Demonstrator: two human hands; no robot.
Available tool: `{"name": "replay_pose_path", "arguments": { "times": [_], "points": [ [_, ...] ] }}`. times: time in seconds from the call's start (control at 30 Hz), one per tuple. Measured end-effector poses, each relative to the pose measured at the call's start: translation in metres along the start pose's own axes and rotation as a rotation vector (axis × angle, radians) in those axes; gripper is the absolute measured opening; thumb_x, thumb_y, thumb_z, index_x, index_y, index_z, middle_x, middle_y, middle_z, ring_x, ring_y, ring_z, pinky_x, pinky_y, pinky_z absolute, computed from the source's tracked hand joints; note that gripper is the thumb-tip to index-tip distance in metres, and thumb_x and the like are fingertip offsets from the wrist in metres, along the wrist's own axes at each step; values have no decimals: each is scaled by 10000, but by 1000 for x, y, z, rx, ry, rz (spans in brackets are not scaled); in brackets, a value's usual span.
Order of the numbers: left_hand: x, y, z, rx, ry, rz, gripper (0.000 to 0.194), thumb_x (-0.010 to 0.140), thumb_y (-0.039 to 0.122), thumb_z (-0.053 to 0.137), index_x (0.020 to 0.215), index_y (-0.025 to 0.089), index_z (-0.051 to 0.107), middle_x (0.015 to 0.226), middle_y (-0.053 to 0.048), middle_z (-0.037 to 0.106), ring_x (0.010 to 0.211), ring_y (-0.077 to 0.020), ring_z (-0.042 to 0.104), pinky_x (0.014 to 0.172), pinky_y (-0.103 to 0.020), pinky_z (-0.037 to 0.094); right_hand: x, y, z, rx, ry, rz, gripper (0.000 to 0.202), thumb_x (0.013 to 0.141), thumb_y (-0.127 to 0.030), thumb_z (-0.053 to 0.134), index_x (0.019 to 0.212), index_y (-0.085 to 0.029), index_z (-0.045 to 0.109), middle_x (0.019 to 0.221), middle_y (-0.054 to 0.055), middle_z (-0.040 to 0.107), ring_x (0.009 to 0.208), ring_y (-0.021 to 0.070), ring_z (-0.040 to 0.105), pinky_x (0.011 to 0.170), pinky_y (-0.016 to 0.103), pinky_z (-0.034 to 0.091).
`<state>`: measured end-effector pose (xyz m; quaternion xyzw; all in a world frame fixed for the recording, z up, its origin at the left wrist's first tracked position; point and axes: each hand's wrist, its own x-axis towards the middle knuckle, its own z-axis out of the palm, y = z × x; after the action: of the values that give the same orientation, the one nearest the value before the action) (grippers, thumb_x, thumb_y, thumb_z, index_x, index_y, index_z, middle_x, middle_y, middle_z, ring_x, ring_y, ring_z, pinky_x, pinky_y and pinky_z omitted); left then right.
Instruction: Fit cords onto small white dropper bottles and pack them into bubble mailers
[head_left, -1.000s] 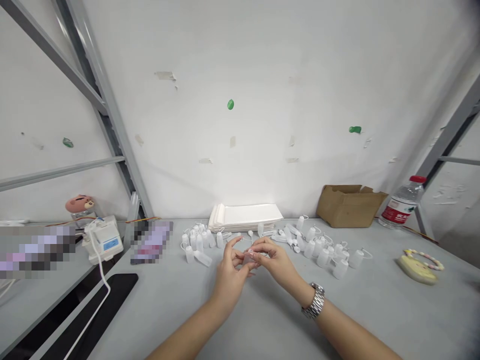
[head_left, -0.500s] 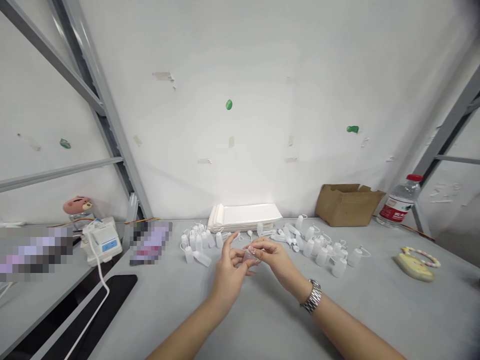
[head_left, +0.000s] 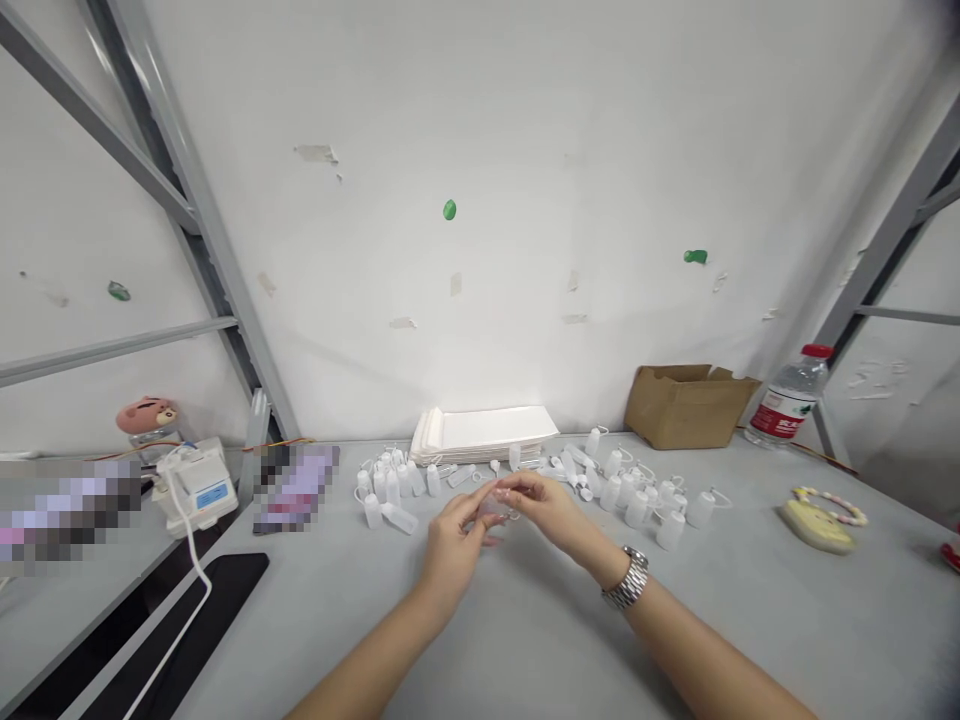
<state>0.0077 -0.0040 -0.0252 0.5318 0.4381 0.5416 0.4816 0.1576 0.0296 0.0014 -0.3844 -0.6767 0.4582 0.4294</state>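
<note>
Over the middle of the grey table (head_left: 480, 640), my hands meet around a small translucent squeeze bottle (head_left: 491, 505), mostly hidden by the fingers. My left hand (head_left: 454, 545) is closed on its body from the left. The fingers of my right hand (head_left: 551, 510), curled over from the right, pinch at its top; a small loop shows beneath them. Left of my hands stands a cluster of similar small white bottles (head_left: 373, 511), one lying on its side. More of these bottles, with looped cap straps (head_left: 721, 498), stand to the right. Several loose white caps (head_left: 585, 487) lie between.
A stack of white trays (head_left: 499, 428) lies against the wall. At the back right stand an open cardboard box (head_left: 686, 415) and a water bottle (head_left: 787, 405). A yellow item (head_left: 817, 527) with a beaded loop lies right. On the left are a black phone-like slab (head_left: 225, 590) and a cabled white device (head_left: 199, 490).
My left index finger, raised before, has come down onto the bottle. My hands are closer together around it. The whole view has shifted slightly.
</note>
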Motion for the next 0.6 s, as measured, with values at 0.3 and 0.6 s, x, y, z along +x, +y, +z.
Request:
{"name": "replay_pose_path", "arguments": {
  "times": [0.3,0.6],
  "points": [
    [2,12,-4,43,121,33,310,742,291,561,1045,264,614,1110,-34,543,904,-203,601,559,-286,586,0,22,-56,-1292,287,193,200,760,-12,443,773,-93,626,833,179,605,757,249,580,627,309,392],
    [6,11,-7,19,192,-102,421,698,283,623,1094,144,587,862,-66,686,798,-220,650,558,-301,575,-4,28,-49,-1404,161,286,283,758,67,362,760,-54,618,801,210,608,743,255,611,596,282,387]
  ]
}}
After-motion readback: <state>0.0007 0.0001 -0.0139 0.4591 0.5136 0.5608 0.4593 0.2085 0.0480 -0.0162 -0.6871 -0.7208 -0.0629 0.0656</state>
